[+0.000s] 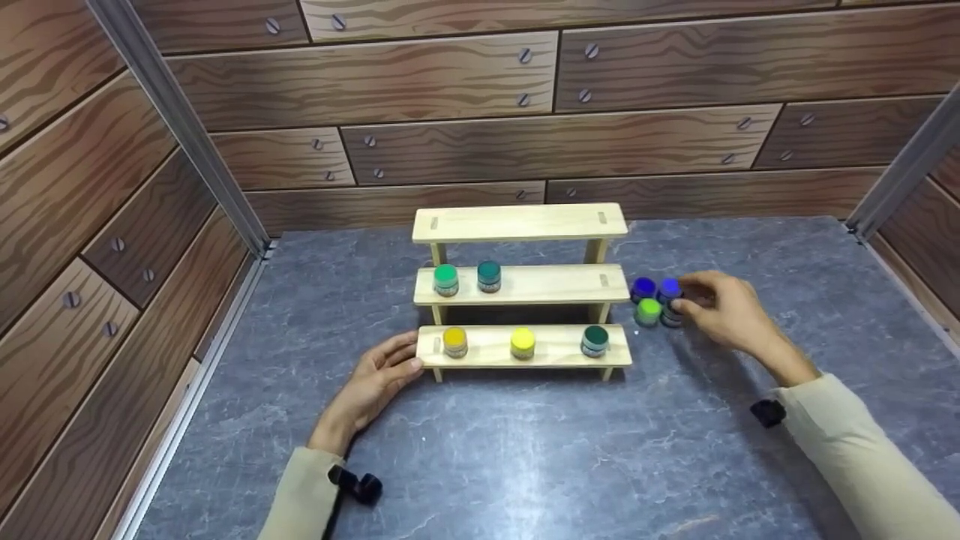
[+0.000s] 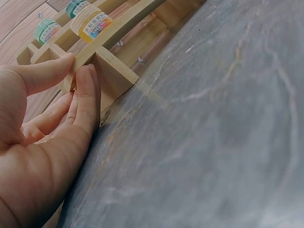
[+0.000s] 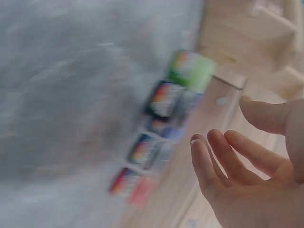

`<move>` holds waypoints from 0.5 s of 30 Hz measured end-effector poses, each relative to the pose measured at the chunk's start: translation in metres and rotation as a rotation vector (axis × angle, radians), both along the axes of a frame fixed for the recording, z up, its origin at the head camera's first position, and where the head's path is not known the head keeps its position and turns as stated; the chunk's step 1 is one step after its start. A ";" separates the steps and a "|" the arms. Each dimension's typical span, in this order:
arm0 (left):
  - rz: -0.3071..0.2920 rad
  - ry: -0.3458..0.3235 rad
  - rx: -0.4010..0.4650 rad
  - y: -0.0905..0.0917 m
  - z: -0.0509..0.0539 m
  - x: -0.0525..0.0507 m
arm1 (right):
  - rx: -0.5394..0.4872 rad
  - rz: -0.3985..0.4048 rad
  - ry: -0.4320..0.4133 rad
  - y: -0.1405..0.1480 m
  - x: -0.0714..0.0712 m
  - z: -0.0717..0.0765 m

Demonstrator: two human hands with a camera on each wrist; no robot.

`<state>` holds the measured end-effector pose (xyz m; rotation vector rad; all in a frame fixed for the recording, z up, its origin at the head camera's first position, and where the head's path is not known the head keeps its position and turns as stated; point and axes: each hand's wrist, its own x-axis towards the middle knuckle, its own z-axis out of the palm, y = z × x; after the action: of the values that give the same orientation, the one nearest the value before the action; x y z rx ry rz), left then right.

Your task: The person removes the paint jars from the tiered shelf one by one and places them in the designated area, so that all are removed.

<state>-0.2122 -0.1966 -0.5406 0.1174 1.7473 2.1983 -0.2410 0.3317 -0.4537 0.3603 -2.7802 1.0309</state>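
Observation:
A three-step wooden stand (image 1: pixel 525 291) rises from the table. My left hand (image 1: pixel 381 379) pinches the left end of its lowest step, thumb above and fingers beneath, as the left wrist view shows. That step bears an amber paint jar (image 1: pixel 455 342), a yellow paint jar (image 1: pixel 523 343) and a dark green paint jar (image 1: pixel 595 340). On the middle step are a green paint jar (image 1: pixel 445 280) and a teal paint jar (image 1: pixel 489 277). My right hand (image 1: pixel 724 311) hovers by a cluster of jars, including a lime green paint jar (image 1: pixel 648 311); its fingers are apart and hold nothing.
Beside the lime jar stand two blue-lidded jars, one a violet-blue jar (image 1: pixel 643 289). A black-labelled jar (image 3: pixel 165 100) and a red-lidded jar (image 3: pixel 141 191) show blurred in the right wrist view. Wood-patterned walls (image 1: pixel 450 82) enclose the grey marbled table (image 1: pixel 480 450).

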 end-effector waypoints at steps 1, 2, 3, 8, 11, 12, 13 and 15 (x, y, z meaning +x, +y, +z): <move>0.000 0.000 0.000 0.000 0.000 0.000 | -0.003 0.004 0.015 -0.004 0.001 0.005; 0.000 0.000 0.001 -0.001 0.000 0.000 | -0.010 0.009 0.025 -0.008 0.001 0.010; -0.001 -0.001 0.001 -0.001 0.000 0.000 | -0.017 0.016 0.033 -0.012 0.002 0.015; 0.001 0.000 0.006 -0.001 0.000 0.001 | -0.036 0.047 0.040 -0.032 0.006 0.039; -0.002 0.004 0.011 0.000 0.000 0.000 | -0.049 0.070 0.052 -0.044 0.008 0.049; -0.001 0.004 0.014 0.000 0.000 0.000 | -0.058 0.080 0.059 -0.048 0.009 0.051; 0.000 0.005 0.016 0.001 0.000 0.000 | -0.067 0.093 0.071 -0.052 0.008 0.053; 0.003 0.007 0.018 0.001 0.000 0.000 | -0.083 0.118 0.090 -0.062 0.007 0.056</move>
<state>-0.2123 -0.1952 -0.5406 0.1261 1.7330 2.2188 -0.2342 0.2701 -0.3973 0.5507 -2.6548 1.1224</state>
